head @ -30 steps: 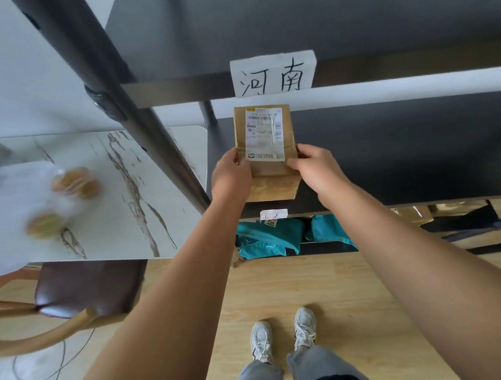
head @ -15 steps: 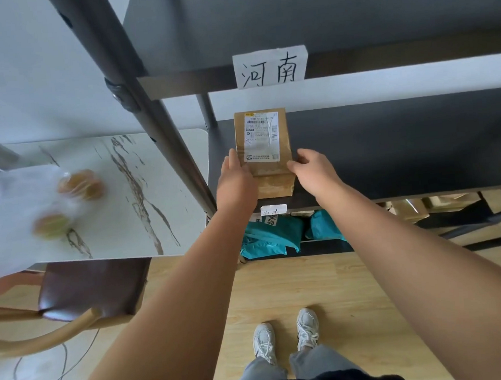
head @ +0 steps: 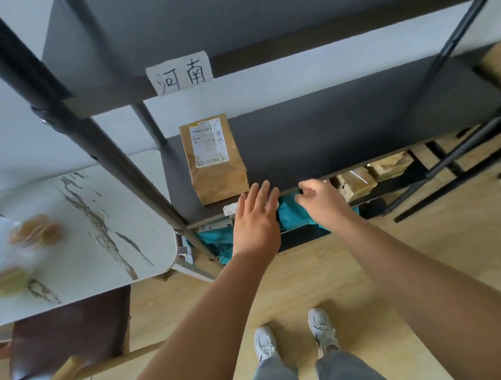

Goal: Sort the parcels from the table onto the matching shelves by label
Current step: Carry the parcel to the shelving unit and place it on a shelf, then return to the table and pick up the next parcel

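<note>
From the head camera, the brown parcel (head: 214,159) lies flat on the dark shelf (head: 343,130) under the handwritten tag (head: 180,73), label up, presumably because its address matches; both hands are off it. The left hand (head: 255,219) is spread wide, the right hand (head: 323,204) loosely curled, both holding nothing. The shelf below holds teal bags (head: 292,212) and taped brown parcels (head: 357,181).

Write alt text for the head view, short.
A brown paper parcel lies flat on a dark shelf under a handwritten sign; both hands, left and right, hover empty just in front of it. A marble-topped table stands to the left.
</note>
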Available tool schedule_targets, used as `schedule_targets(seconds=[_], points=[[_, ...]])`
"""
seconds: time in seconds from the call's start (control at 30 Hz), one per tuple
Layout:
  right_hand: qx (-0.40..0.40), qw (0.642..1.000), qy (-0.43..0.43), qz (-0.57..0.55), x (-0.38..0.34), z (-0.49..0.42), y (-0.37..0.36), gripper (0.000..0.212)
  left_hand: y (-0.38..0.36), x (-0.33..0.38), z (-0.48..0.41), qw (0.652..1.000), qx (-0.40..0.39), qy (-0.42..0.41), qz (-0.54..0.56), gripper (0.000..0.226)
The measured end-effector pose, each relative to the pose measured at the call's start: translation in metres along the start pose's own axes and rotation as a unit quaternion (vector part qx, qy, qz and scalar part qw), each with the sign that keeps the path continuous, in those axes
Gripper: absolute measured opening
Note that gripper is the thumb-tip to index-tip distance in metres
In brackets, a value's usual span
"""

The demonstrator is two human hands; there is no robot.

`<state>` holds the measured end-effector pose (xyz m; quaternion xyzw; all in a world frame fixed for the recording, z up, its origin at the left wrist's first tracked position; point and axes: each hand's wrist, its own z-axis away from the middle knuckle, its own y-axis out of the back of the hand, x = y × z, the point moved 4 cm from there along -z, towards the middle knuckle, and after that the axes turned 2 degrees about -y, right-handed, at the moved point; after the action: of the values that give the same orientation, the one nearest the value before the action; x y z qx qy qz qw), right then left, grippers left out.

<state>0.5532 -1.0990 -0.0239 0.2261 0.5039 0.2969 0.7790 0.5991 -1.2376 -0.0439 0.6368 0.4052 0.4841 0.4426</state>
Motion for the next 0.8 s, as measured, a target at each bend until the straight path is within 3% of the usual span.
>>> schedule_targets(seconds=[0.17,0.33,0.57,0.8], points=[[0.028,0.998,-0.044,0.047,0.074,0.017,0.057,0.048,-0.022,0.073,-0.012,0.991,-0.113,-0.044,-0.053,0.070],[0.076,0.992,-0.067,0.075,0.150,0.021,0.136,0.049,-0.042,0.174,-0.040,0.987,-0.118,-0.095,-0.060,0.072],[0.131,0.981,-0.064,0.124,0.266,0.041,0.277,0.050,-0.083,0.350,-0.085,0.986,-0.131,-0.107,0.002,0.081],[0.139,0.973,-0.087,0.163,0.360,0.051,0.383,0.054,-0.111,0.490,-0.122,0.975,-0.146,-0.164,0.029,0.079]])
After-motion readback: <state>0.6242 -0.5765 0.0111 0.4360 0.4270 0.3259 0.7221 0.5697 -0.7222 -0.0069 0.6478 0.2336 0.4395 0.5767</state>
